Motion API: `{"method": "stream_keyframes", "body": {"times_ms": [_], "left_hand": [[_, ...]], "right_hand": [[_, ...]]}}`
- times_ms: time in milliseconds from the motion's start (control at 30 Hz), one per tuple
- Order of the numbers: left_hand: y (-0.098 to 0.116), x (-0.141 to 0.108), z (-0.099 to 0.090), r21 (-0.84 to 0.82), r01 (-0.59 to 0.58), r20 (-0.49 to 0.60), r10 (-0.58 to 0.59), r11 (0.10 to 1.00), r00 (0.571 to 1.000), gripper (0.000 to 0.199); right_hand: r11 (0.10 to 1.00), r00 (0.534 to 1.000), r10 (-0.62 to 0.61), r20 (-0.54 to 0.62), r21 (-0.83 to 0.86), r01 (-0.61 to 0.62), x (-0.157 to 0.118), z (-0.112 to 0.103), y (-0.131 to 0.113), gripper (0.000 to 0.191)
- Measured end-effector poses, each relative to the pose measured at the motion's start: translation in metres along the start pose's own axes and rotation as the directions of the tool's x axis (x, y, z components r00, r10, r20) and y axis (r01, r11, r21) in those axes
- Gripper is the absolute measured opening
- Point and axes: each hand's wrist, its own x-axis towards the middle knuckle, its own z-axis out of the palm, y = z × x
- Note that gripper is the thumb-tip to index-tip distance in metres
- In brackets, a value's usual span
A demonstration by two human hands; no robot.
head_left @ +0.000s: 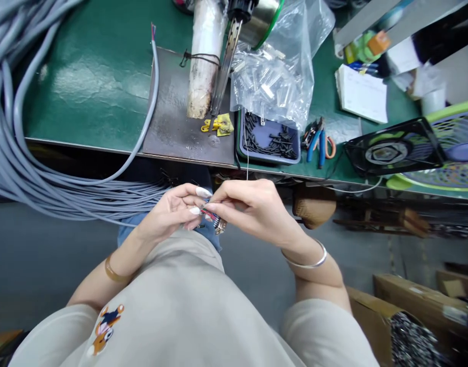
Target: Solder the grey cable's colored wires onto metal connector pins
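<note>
My left hand (pixel 172 208) is closed in a pinch on thin coloured wires (pixel 210 213) in front of my lap. From the other side, my right hand (pixel 252 206) has its thumb and forefinger pressed together on the same wires, close to the left fingertips. A small metal multi-pin connector (pixel 219 225) sits at the wires' end, just under my right fingers; whether these also touch it is hidden. Grey cables (pixel 142 192) lie bundled across my lap beneath the left hand. A thin strand of solder wire (pixel 247 153) runs down behind my right hand.
On the green bench (pixel 92 81) stand a soldering iron (pixel 228 66), a yellow sponge (pixel 224 125), a tray (pixel 270 159) of black sleeves, a bag (pixel 283 66) of metal parts, pliers (pixel 321 145) and a black fan (pixel 394 150). Thick grey cable coils (pixel 8 117) lie left; cardboard boxes (pixel 417 295) stand lower right.
</note>
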Motion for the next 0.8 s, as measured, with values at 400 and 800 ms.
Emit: {"method": "stream_keyframes", "body": {"times_ms": [400, 800], "left_hand": [[0.005, 0.016, 0.001, 0.088, -0.029, -0.092, 0.037, 0.996, 0.995, 0.026], [0.020, 0.034, 0.012, 0.322, -0.127, -0.239, 0.210, 0.938, 0.948, 0.021]], "right_hand": [[0.518, 0.781, 0.462, -0.421, -0.586, -0.623, 0.009, -0.071, 0.152, 0.010], [0.574, 0.775, 0.377, -0.507, -0.528, -0.626, 0.020, -0.060, 0.134, 0.010]]}}
